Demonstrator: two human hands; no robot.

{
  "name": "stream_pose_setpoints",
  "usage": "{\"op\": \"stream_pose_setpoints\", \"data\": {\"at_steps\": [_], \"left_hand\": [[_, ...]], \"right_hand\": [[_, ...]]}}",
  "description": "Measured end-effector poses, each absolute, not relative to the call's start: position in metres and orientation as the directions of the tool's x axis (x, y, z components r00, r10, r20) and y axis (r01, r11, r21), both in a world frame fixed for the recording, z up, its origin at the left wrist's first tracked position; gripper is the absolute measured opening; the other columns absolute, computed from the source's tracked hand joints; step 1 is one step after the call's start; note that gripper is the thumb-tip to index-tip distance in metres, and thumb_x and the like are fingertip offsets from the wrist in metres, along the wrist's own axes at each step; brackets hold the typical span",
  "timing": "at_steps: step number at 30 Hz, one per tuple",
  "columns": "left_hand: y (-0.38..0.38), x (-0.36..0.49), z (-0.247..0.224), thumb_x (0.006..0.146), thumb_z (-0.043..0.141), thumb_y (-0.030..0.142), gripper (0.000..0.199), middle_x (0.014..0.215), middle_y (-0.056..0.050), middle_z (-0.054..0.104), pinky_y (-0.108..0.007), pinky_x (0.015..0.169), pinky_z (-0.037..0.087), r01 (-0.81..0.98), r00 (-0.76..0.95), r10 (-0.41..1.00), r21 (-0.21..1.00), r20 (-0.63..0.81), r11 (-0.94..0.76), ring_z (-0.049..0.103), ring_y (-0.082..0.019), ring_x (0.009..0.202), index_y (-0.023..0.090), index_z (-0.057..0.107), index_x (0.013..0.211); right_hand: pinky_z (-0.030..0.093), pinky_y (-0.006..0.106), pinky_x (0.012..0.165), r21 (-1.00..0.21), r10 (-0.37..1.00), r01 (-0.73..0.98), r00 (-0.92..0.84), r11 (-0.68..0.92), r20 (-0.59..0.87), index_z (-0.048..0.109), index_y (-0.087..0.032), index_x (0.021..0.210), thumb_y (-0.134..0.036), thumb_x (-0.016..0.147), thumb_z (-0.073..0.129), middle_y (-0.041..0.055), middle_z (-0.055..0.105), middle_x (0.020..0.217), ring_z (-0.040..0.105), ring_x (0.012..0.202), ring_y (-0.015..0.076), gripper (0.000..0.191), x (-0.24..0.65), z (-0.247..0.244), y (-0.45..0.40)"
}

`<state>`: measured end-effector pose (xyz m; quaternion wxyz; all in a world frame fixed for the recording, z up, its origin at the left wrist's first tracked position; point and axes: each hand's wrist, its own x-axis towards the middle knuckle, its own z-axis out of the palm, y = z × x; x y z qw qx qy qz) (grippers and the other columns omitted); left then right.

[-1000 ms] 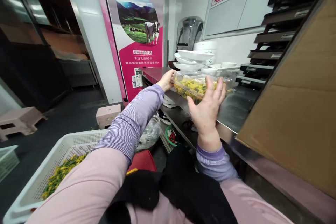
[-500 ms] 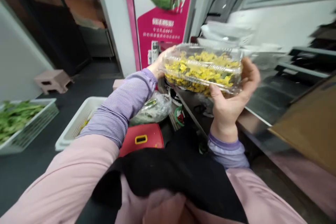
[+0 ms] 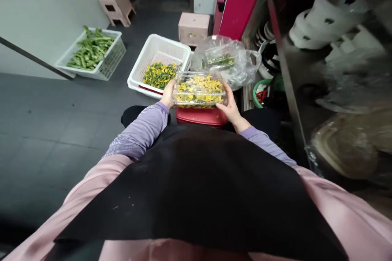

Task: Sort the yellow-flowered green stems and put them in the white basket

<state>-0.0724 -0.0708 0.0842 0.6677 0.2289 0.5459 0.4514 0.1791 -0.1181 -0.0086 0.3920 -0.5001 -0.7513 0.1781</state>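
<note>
A clear plastic clamshell box (image 3: 199, 89) full of yellow flowers is held level between both hands, its lid down. My left hand (image 3: 168, 94) grips its left end, and my right hand (image 3: 230, 106) clasps the right end with the thumb along the front. Below the box sits a red plastic lid or stool top (image 3: 200, 116), partly covered by it. Just beyond my left hand stands a white basket (image 3: 139, 65) with yellow-flowered green stems (image 3: 159, 75) inside. Behind the box lies a clear plastic bag (image 3: 241, 59) around another clear box of greens (image 3: 222, 62).
A white basket of leafy green stems (image 3: 92, 49) stands at the left wall. Two pink stools, one by the wall (image 3: 114, 4) and one by the fridge (image 3: 194, 26), are on the floor. A metal shelf (image 3: 288, 77) with packaging runs along my right; a green basin (image 3: 259, 94) sits beneath it.
Both hands have brought the flower box down and closer to my body, over the red lid. My view has tilted downward, showing more floor and apron.
</note>
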Motion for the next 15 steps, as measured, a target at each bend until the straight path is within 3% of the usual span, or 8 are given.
{"op": "stream_pose_setpoints", "data": {"at_steps": [3, 7, 11, 15], "left_hand": [[-0.077, -0.072, 0.046, 0.089, 0.07, 0.039, 0.027, 0.08, -0.003, 0.076, -0.027, 0.086, 0.057, -0.368, -0.027, 0.861, 0.806, -0.508, 0.464, 0.074, -0.016, 0.088, 0.018, 0.069, 0.106], [-0.071, -0.074, 0.005, 0.089, 0.069, 0.032, 0.019, 0.086, -0.003, 0.078, -0.024, 0.088, 0.056, -0.418, -0.022, 0.885, 0.808, -0.466, 0.415, 0.074, -0.015, 0.092, 0.019, 0.07, 0.103], [-0.056, -0.071, -0.016, 0.088, 0.071, 0.029, 0.019, 0.087, -0.005, 0.078, -0.027, 0.088, 0.057, -0.452, 0.055, 0.891, 0.785, -0.45, 0.424, 0.074, -0.017, 0.089, 0.017, 0.071, 0.104], [-0.048, -0.066, -0.023, 0.091, 0.064, 0.021, 0.015, 0.085, -0.004, 0.078, -0.028, 0.09, 0.057, -0.454, 0.016, 0.874, 0.776, -0.485, 0.439, 0.073, -0.016, 0.089, 0.016, 0.07, 0.104]], "right_hand": [[0.035, 0.05, 0.12, -0.66, 0.923, 0.647, -0.245, 0.383, 0.297, 0.024, -0.006, 0.159, -0.042, 0.096, 0.051, 0.0293, 0.028, 0.165, 0.028, 0.156, 0.0298, 0.077, 0.185, -0.044, -0.131], [0.036, 0.051, 0.119, -0.607, 0.932, 0.707, -0.264, 0.363, 0.249, 0.044, -0.007, 0.147, -0.04, 0.094, 0.051, 0.0293, 0.03, 0.164, 0.03, 0.155, 0.0313, 0.062, 0.192, -0.06, -0.141], [0.04, 0.056, 0.114, -0.494, 0.932, 0.793, -0.267, 0.357, 0.245, 0.052, -0.009, 0.141, -0.043, 0.095, 0.053, 0.0282, 0.034, 0.162, 0.036, 0.151, 0.0352, 0.057, 0.19, -0.054, -0.149], [0.039, 0.059, 0.113, -0.336, 0.947, 0.893, -0.232, 0.298, 0.223, 0.058, -0.01, 0.137, -0.048, 0.095, 0.056, 0.0265, 0.041, 0.159, 0.042, 0.145, 0.0399, 0.056, 0.179, -0.037, -0.155]]}}
